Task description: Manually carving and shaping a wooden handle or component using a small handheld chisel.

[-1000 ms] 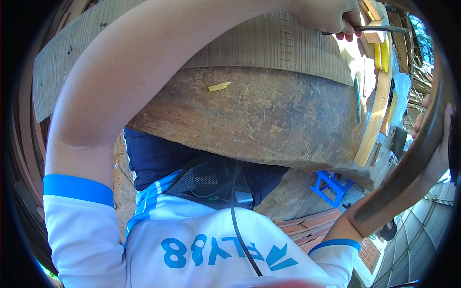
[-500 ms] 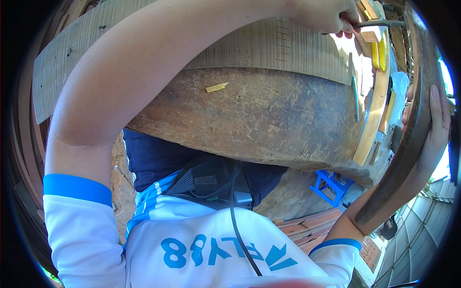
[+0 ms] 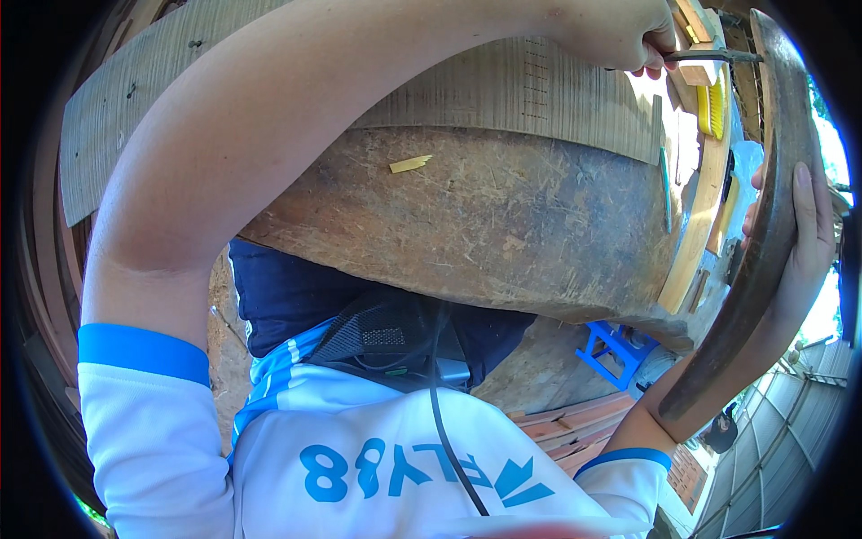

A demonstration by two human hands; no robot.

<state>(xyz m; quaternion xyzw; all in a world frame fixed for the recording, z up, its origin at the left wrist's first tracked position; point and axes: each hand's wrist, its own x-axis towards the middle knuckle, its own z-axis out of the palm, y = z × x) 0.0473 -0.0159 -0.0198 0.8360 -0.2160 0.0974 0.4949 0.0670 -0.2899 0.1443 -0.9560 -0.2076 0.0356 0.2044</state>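
Pointing right from the left hand's tight grip (image 3: pixel 630 34), a thin dark metal-looking rod (image 3: pixel 725 56) ends by a long, bent brown wooden bar (image 3: pixel 769 234), slanting through the right hand's curled grip (image 3: pixel 813 235).

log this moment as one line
left hand: grips thin dark rod | right hand: grips long dark bar | yellow scrap: on workbench

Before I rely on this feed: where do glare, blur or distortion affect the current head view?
Head view: strong glare beside the dark curved wood and right hand; head view: sunlight washes out a patch near the yellow brush; head view: the pale plank looks bowed, probably fisheye; head view: an unidentifiable pale smear blurs the lower edge.
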